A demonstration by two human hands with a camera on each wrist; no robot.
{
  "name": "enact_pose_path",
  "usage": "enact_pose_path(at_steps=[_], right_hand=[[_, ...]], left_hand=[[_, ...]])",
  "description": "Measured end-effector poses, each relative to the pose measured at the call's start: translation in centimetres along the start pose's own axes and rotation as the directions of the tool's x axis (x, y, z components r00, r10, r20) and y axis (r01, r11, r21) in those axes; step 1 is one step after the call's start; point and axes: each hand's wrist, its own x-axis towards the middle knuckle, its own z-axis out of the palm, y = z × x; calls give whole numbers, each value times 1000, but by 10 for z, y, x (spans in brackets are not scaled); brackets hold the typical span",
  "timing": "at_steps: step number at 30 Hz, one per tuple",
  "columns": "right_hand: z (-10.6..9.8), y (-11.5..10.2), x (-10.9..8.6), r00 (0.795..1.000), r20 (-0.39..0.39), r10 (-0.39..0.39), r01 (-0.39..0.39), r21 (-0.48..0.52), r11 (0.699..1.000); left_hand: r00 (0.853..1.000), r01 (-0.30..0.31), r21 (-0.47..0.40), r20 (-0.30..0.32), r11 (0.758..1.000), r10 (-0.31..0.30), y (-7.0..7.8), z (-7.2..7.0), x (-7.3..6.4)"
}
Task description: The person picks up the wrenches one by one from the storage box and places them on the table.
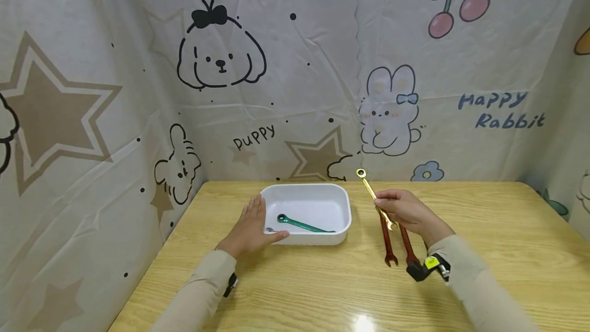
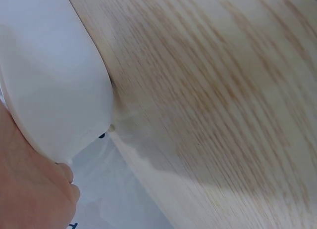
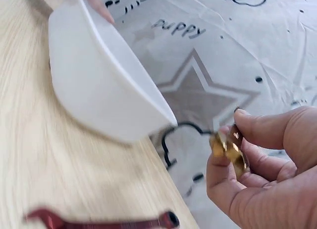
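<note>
My right hand (image 1: 405, 211) pinches a gold combination wrench (image 1: 367, 186) between thumb and fingers. Its ring end points up and away, its open jaw down. In the right wrist view, the gold wrench (image 3: 229, 151) appears almost end-on. Fingers extended, my left hand (image 1: 249, 227) rests along the left side of a white plastic bin (image 1: 318, 240), with the thumb at its front rim. Inside the bin lies a green ratchet wrench (image 1: 301, 225), and a small silvery end (image 1: 271, 230) shows near the left thumb. Beneath my right hand, two red wrenches (image 1: 388, 247) lie on the table, partly covered.
The wood-grain table (image 1: 295, 286) reaches back to a printed cloth (image 1: 318, 91) hung behind it and at both sides. A wrist camera (image 1: 426, 268) on the right sleeve overlaps one red wrench in the head view.
</note>
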Motion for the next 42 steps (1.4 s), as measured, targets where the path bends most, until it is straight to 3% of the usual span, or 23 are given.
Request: enact_pose_path(at_steps=[8, 19, 35, 42], right_hand=[[-48, 31, -28, 998, -38, 46, -50, -128, 990], [-86, 66, -56, 979, -166, 116, -151, -220, 964], [-94, 78, -62, 961, -260, 93, -177, -324, 929], [-94, 78, -58, 955, -292, 50, -176, -424, 888]], left_hand=[[1000, -8, -7, -17, 1000, 8, 0, 0, -1], [1000, -13, -19, -20, 1000, 13, 1, 0, -2], [1000, -22, -17, -20, 1000, 22, 0, -1, -2], [999, -29, -18, -29, 999, 29, -2, 0, -1]])
